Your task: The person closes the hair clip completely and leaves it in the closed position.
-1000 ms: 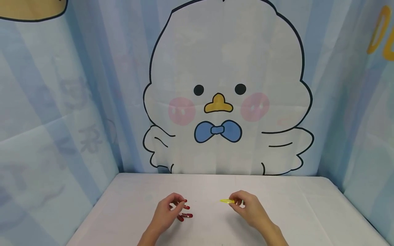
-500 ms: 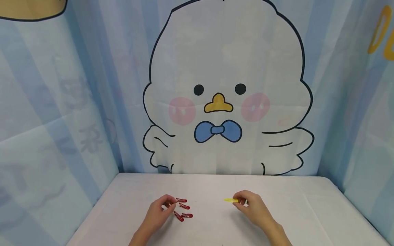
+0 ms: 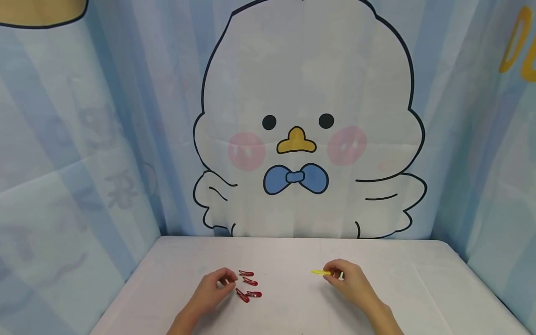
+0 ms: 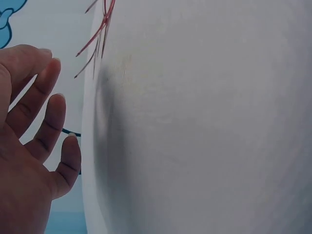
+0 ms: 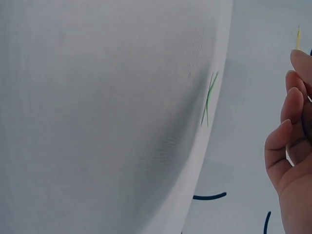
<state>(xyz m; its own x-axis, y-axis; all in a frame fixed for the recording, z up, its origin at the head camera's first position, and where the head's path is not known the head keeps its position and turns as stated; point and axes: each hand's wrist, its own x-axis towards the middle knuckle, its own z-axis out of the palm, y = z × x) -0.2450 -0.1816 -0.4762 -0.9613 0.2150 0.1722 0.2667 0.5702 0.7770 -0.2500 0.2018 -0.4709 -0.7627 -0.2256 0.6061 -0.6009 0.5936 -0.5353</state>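
The fingertips of the right hand (image 3: 351, 283) pinch the yellow clip (image 3: 320, 272) above the tabletop (image 3: 289, 311). The left hand (image 3: 211, 289), fingers loosely bent, hovers beside four red clips (image 3: 250, 281) (two seem to touch), nearer the tabletop's left edge than its right. Thin green strips (image 5: 208, 99) lie crossed near the right hand.

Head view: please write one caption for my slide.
The right hand pinches a yellow clip; four red clips lie near the left hand.

Left hand (image 3: 214, 290) farther from red clips (image 3: 250, 281)
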